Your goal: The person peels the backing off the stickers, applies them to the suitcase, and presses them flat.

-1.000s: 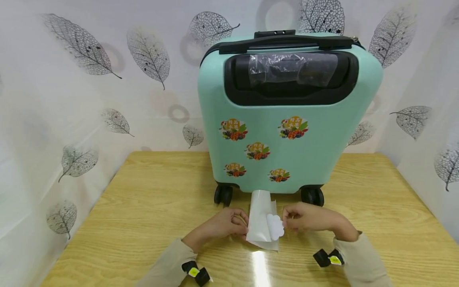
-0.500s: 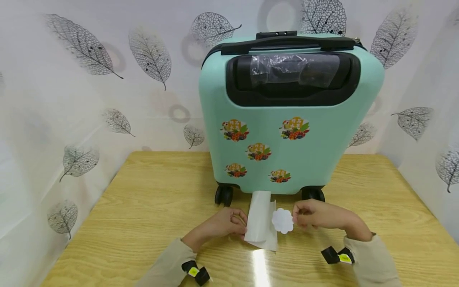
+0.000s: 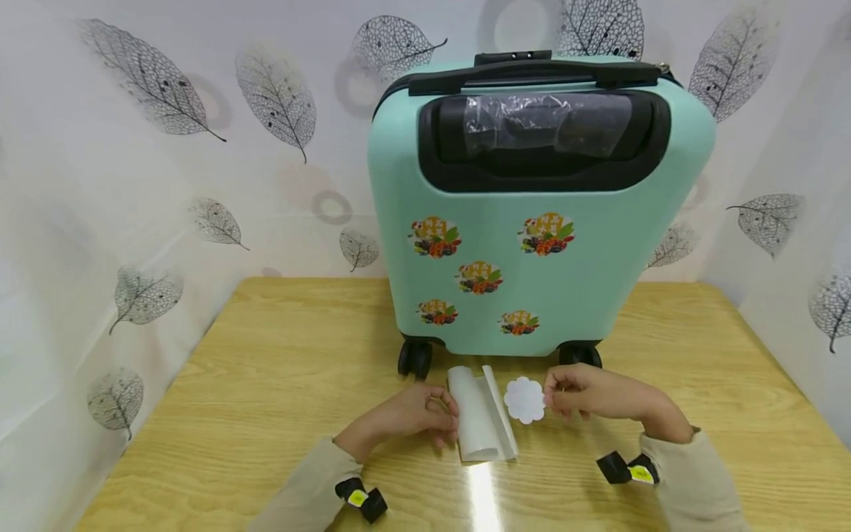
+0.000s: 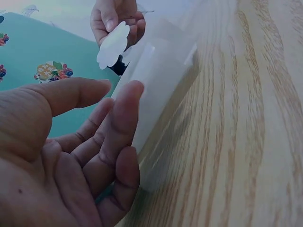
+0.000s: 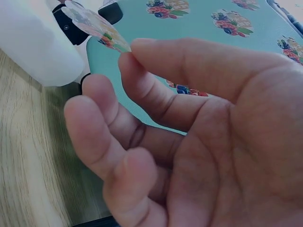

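My right hand (image 3: 595, 395) pinches the edge of a scalloped sticker (image 3: 524, 400) between thumb and index finger. Its white back faces the head camera; a printed fruit picture shows on the other face in the right wrist view. To its left a curled white backing sheet (image 3: 473, 421) lies on the table. My left hand (image 3: 415, 415) is beside that sheet's left edge, fingers loosely bent, thumb apart from them and nothing between. Behind both hands stands a mint-green suitcase (image 3: 585, 273) with several round fruit stickers (image 3: 480, 278) on its front.
The suitcase rests on black wheels (image 3: 415, 357) on a wooden table (image 3: 299, 340). Its top handle recess (image 3: 545, 174) is partly wrapped in clear plastic. Leaf-patterned sheeting (image 3: 286, 222) hangs behind and at both sides.
My right hand has drawn the sticker off the backing sheet and moved it right. My left hand has let go of the sheet, which has curled up and settled on the table.
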A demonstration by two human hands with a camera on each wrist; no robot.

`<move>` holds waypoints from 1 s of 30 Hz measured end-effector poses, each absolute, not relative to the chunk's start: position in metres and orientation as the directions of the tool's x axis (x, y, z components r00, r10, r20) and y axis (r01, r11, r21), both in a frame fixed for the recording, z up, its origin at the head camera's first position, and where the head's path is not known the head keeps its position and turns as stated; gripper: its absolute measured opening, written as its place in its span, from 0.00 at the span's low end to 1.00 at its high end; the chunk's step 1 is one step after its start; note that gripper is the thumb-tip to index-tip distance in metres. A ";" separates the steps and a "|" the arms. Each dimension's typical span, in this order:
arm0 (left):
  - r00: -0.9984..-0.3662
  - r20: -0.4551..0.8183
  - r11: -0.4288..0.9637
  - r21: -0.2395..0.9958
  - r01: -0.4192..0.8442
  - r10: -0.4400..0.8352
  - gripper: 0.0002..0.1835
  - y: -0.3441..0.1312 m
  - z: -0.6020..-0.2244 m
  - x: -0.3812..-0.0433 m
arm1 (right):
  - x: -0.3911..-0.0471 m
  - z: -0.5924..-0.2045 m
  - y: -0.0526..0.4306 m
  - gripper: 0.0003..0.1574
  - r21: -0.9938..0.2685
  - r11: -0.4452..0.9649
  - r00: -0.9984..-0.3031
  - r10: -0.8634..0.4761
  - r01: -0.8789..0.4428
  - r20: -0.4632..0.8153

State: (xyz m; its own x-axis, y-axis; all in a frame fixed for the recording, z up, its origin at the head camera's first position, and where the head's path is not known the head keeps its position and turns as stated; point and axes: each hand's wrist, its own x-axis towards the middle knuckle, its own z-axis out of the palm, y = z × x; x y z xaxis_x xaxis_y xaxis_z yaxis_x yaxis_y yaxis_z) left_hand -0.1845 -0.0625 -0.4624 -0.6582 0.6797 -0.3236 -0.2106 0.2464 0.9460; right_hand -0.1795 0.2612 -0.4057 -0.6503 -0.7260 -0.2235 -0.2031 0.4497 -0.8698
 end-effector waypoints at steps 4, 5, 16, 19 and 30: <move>-0.685 -0.299 0.259 0.952 -0.164 0.664 0.06 -0.061 -0.460 -0.185 | -0.180 -0.405 0.262 0.12 -0.874 0.441 -0.647 -0.731 -0.205 -0.217; -0.693 -0.290 0.262 0.953 -0.149 0.660 0.06 -0.061 -0.459 -0.185 | -0.180 -0.405 0.262 0.12 -0.877 0.436 -0.646 -0.733 -0.203 -0.215; -0.739 -0.170 0.319 0.946 0.064 0.652 0.08 -0.050 -0.449 -0.178 | -0.179 -0.411 0.252 0.13 -0.903 0.384 -0.624 -0.757 -0.191 -0.191; -0.763 -0.110 0.350 0.923 0.159 0.637 0.07 -0.043 -0.445 -0.173 | -0.179 -0.411 0.249 0.13 -0.898 0.396 -0.629 -0.751 -0.190 -0.198; -0.795 -0.037 0.324 0.924 0.204 0.605 0.05 -0.020 -0.435 -0.166 | -0.178 -0.406 0.247 0.12 -0.890 0.401 -0.648 -0.741 -0.218 -0.175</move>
State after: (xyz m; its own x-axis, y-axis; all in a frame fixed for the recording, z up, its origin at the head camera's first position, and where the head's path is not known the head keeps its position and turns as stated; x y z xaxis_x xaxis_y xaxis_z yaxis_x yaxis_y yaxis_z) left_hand -0.1658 -0.0196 -0.4355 -0.7950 0.6055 -0.0370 0.2041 0.3243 0.9237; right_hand -0.1781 0.2468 -0.4059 -0.6478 -0.7413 -0.1753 -0.2178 0.4008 -0.8899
